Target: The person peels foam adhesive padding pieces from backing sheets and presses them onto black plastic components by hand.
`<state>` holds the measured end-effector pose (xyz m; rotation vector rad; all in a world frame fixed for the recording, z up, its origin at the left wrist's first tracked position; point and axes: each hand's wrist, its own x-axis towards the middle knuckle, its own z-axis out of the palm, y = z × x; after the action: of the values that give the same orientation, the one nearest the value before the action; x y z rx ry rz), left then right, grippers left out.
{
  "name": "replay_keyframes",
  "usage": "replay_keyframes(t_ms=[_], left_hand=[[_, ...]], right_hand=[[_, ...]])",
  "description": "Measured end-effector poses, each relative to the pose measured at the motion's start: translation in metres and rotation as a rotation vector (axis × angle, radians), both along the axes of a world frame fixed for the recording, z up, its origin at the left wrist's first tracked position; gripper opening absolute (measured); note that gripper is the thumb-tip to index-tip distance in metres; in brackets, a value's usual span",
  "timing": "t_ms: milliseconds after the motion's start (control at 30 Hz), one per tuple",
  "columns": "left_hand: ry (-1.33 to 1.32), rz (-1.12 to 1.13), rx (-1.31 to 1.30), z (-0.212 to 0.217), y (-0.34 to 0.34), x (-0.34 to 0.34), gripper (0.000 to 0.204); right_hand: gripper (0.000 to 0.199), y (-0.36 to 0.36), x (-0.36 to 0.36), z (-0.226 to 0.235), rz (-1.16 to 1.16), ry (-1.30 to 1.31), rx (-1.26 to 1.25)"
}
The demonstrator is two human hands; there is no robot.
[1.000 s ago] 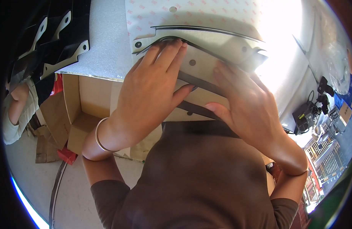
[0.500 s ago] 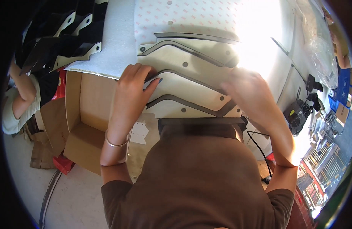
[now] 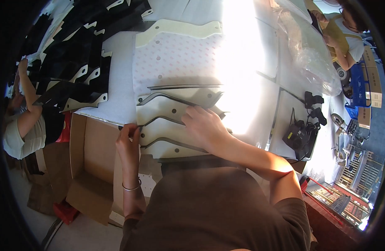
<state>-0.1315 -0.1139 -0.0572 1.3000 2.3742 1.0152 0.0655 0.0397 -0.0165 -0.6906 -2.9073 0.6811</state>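
Several cream panels (image 3: 159,113) with zigzag dark raised edges and round holes lie overlapped in front of me. My left hand (image 3: 128,137) is at their left border, thumb and fingers drawn together beside the end of a dark edge. What lies between those fingertips is too small to tell. My right hand (image 3: 205,127) reaches across the panels, its fingers bent together and pressed down around the middle of the dark edges. Its own fingers hide what they touch. Beyond the panels lies a white backing sheet (image 3: 175,58) with faint pink print, and a separate cream panel (image 3: 182,27) rests at its far edge.
Black panels (image 3: 81,54) are piled at the far left, near another person's arm (image 3: 30,90). Below the table's left edge stands an open cardboard box (image 3: 94,146). A black corded device (image 3: 297,136) and clear plastic film (image 3: 305,50) lie on the right. Another person (image 3: 345,37) is at far right.
The view has shifted, so the panels appear lower and further left. My right hand has moved from their right end to the middle; my left hand has moved out to their left border.
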Motion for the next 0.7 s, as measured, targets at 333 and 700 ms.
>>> replay_keyframes(t_ms=[333, 700], left_hand=[[-0.39, 0.039, 0.265, 0.015, 0.01, -0.003, 0.034], [-0.09, 0.111, 0.14, 0.046, 0.009, 0.016, 0.035]], right_hand=[[0.024, 0.035, 0.038, 0.058, -0.013, 0.001, 0.125], [0.052, 0.476, 0.134, 0.113, -0.662, -0.048, 0.668]])
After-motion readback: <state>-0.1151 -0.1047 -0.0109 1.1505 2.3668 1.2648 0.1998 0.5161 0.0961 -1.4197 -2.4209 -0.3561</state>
